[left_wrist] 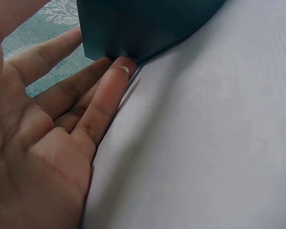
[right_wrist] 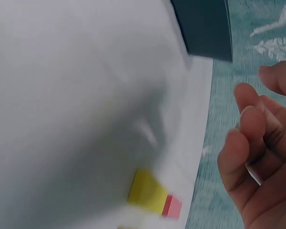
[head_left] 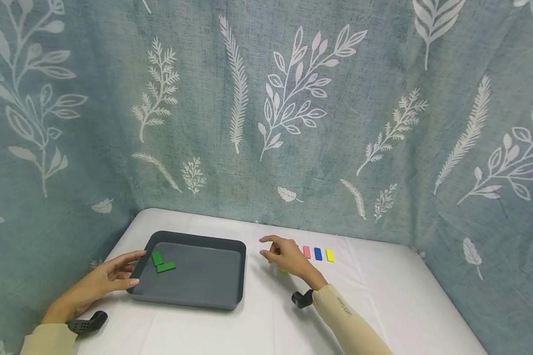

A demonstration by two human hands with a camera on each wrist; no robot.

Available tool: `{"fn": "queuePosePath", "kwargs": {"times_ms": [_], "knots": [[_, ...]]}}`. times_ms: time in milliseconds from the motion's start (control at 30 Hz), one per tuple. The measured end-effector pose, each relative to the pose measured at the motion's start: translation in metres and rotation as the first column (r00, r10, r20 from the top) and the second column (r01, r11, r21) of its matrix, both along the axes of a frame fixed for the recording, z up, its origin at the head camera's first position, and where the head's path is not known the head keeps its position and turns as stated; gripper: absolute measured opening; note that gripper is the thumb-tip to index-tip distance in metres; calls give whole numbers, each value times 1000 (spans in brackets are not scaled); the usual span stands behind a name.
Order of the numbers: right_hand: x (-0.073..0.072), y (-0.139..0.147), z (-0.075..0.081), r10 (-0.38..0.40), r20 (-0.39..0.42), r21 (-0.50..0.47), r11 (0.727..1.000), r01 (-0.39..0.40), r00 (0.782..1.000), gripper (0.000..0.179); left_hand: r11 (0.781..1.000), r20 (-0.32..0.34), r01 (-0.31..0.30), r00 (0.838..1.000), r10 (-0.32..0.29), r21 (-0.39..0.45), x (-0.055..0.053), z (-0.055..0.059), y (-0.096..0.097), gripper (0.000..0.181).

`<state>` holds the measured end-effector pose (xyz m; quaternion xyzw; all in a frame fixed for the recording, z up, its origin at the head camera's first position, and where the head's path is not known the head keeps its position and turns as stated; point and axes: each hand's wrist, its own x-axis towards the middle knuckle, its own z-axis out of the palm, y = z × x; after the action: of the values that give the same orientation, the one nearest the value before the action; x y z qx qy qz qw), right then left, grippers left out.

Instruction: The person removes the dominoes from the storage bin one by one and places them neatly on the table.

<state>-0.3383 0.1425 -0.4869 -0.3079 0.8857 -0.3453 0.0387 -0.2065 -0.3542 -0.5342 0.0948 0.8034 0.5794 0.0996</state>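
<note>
A dark grey tray lies on the left part of the table. Inside it, near its left side, are two green blocks. My left hand rests at the tray's left wall; fingertips touch its outside in the left wrist view, fingers extended. To the right of the tray, my right hand hovers with bent fingers and a gap between thumb and index, holding nothing. Partly hidden beneath it is a yellow block. Beyond it stand a pink block, a blue block and another yellow block.
A white cloth covers the table. Green curtain fabric with white leaf prints surrounds its back and sides. In the right wrist view, a yellow block and a pink block lie below the hand's shadow.
</note>
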Motion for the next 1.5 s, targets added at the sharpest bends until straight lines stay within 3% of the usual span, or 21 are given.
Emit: {"fn": "queuePosePath", "kwargs": {"times_ms": [333,867,1200,1500], "knots": [[4,-48,7,85,-39,-24,996,-86,996,37,1000,46,-22,999,22,10,-2,0,1,77],[7,-118,12,193,-80,47,981,-190,978,39,1000,27,-12,1000,12,9,-2,-1,-1,75],[12,-150,15,268,-57,110,959,-261,962,41,1000,34,-23,999,23,0,-2,-1,-1,75],[8,-171,13,291,-47,131,950,-283,955,40,1000,12,-25,1000,25,-15,-2,-1,-1,73]]}}
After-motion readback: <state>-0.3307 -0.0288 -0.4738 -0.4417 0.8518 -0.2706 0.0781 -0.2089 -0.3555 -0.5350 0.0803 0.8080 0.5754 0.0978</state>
